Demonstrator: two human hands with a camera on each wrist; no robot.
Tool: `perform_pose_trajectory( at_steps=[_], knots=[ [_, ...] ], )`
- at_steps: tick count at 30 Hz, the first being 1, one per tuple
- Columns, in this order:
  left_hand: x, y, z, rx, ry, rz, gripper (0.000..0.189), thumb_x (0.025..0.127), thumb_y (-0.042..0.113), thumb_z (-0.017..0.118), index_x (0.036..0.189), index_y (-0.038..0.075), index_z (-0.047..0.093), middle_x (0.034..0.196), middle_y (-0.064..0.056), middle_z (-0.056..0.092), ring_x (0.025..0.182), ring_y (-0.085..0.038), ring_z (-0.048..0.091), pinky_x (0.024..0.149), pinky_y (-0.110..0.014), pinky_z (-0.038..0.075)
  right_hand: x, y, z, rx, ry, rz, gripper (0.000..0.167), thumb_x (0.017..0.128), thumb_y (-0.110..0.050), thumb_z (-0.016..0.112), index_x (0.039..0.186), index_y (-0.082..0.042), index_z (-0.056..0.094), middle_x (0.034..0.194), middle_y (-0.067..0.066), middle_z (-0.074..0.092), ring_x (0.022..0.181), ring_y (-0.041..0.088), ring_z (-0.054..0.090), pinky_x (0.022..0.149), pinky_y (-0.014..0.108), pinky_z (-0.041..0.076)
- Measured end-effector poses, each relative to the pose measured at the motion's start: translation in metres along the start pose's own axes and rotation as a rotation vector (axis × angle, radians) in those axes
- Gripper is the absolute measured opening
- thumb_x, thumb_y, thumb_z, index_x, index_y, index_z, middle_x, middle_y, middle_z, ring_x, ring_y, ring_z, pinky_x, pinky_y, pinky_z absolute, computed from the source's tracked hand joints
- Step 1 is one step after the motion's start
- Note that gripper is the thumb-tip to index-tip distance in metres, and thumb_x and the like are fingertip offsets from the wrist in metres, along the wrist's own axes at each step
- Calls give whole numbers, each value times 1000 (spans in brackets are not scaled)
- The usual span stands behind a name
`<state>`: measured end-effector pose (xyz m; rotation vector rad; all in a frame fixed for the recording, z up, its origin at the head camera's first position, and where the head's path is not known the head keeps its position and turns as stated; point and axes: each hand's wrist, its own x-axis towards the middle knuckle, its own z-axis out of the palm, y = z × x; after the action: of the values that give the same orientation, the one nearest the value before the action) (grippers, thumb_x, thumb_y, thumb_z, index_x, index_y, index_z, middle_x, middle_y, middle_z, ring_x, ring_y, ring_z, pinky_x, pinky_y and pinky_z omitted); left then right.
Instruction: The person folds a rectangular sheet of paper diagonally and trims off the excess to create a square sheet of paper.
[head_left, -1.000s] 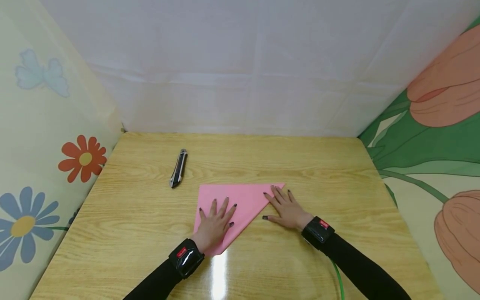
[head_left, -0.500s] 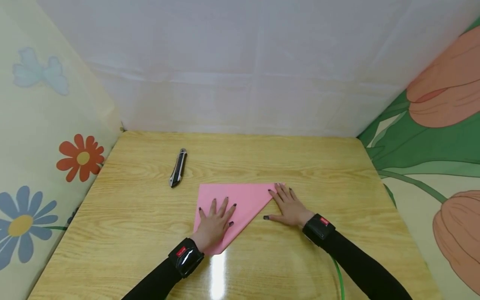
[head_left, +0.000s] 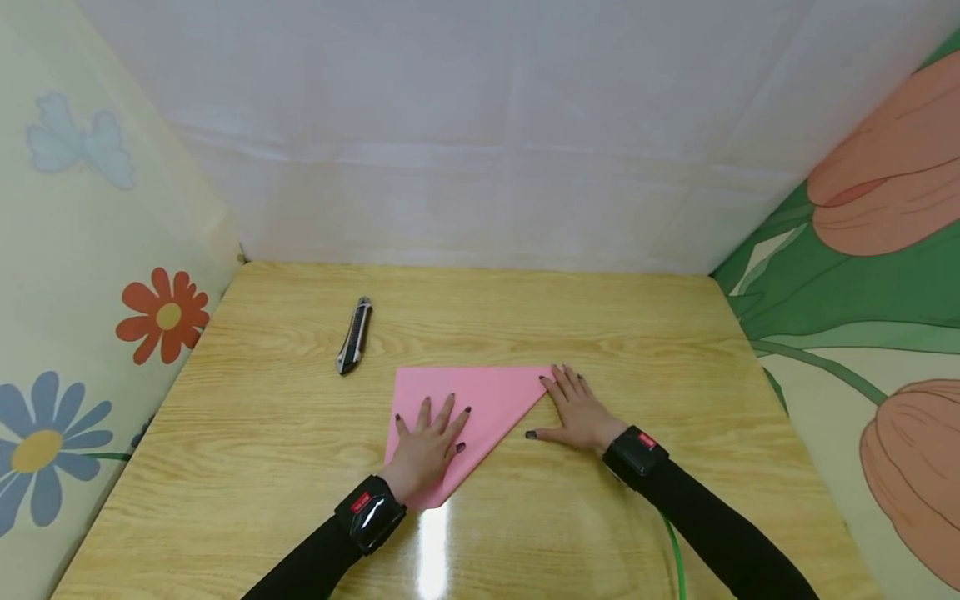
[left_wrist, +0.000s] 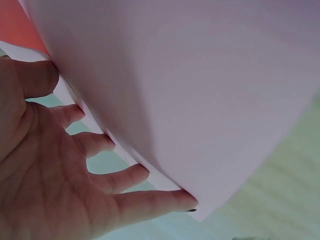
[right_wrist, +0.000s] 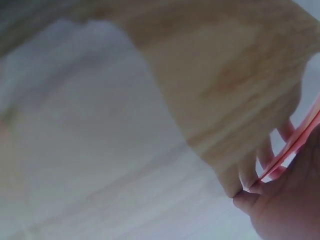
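A sheet of pink paper (head_left: 498,402), folded to a pointed shape, lies on the table with its tip to the right. My left hand (head_left: 420,454) rests on its left part, fingers spread. My right hand (head_left: 587,417) lies at the right tip, its straight fingertips covering the point and its thumb on the wood. The left wrist view has my fingers touching the pale paper surface (left_wrist: 215,100), with the left hand (left_wrist: 65,155) seen from the palm side. In the right wrist view, the pink paper edge (right_wrist: 287,150) runs by the fingers of my right hand (right_wrist: 295,205).
A black and silver utility knife (head_left: 355,335) lies behind the paper to the left, on the wooden table (head_left: 637,325). White cloth (head_left: 480,167) hangs along the far edge. Flower-printed cloths flank both sides. A green cable (head_left: 677,554) hangs from the right wrist.
My right hand has slid a little to the right and away from me, along the paper to its tip. The left hand stays in place on the paper.
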<state>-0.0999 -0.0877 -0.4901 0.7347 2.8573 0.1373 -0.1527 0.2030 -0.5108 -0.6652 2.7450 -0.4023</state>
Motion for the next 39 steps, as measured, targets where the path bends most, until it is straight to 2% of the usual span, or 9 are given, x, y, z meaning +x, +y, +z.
perform_pose_trajectory(
  at_steps=[5,12,15,22,30,33,35,37,39],
  knots=[
    [1,2,-1,-10,4,-2,49,100,30,43,146,15,35,152,-14,25,133,-47,27,89,-74,32,-2,-2,-3,-48,11,-20,94,84,-56,59,149,-1,18,154,24,6,142,38,2,113,53,6],
    [1,1,0,17,-10,-4,50,99,31,44,147,16,33,153,-14,24,133,-46,27,89,-73,32,0,-19,-6,-144,9,-226,82,89,-54,54,150,-8,22,155,19,11,142,34,7,113,55,5],
    [2,2,0,16,-9,0,50,99,31,44,146,16,34,153,-14,24,133,-46,27,90,-73,32,0,-17,-3,-114,12,-210,80,90,-54,52,149,-8,23,154,21,11,142,37,8,112,57,6],
    [2,1,-1,11,-14,-6,51,99,31,45,147,17,34,153,-12,24,134,-45,27,90,-73,32,-7,1,-6,-90,19,-83,85,88,-52,56,150,-6,20,154,23,10,142,36,7,113,55,5],
    [4,-1,-13,-49,-30,4,52,96,30,52,144,17,38,150,-13,30,132,-46,29,90,-73,32,-6,4,-8,-80,-16,-61,87,88,-57,53,151,-8,16,155,21,5,143,34,3,113,54,4],
    [7,-4,-18,3,-14,50,57,91,38,57,142,15,43,145,-15,36,125,-45,37,86,-68,40,-5,3,-9,-83,-27,-53,88,88,-57,52,151,-8,17,155,21,5,143,34,3,113,54,4],
    [9,-9,-19,90,24,109,64,84,46,61,138,15,47,138,-16,42,119,-42,43,84,-62,45,-4,2,-10,-93,-37,-50,88,88,-58,52,151,-8,16,155,21,4,143,33,2,113,53,4],
    [13,-14,-19,161,57,175,70,78,52,64,135,13,50,136,-17,44,119,-40,44,87,-59,45,-4,2,-10,-94,-44,-46,88,88,-57,52,151,-8,15,155,20,3,143,33,1,113,53,3],
    [19,-19,-18,189,60,231,75,75,55,65,134,11,49,139,-19,41,125,-40,40,95,-59,40,-4,1,-11,-94,-50,-42,88,88,-57,53,151,-8,15,155,20,3,143,33,1,114,53,3]
  ],
)
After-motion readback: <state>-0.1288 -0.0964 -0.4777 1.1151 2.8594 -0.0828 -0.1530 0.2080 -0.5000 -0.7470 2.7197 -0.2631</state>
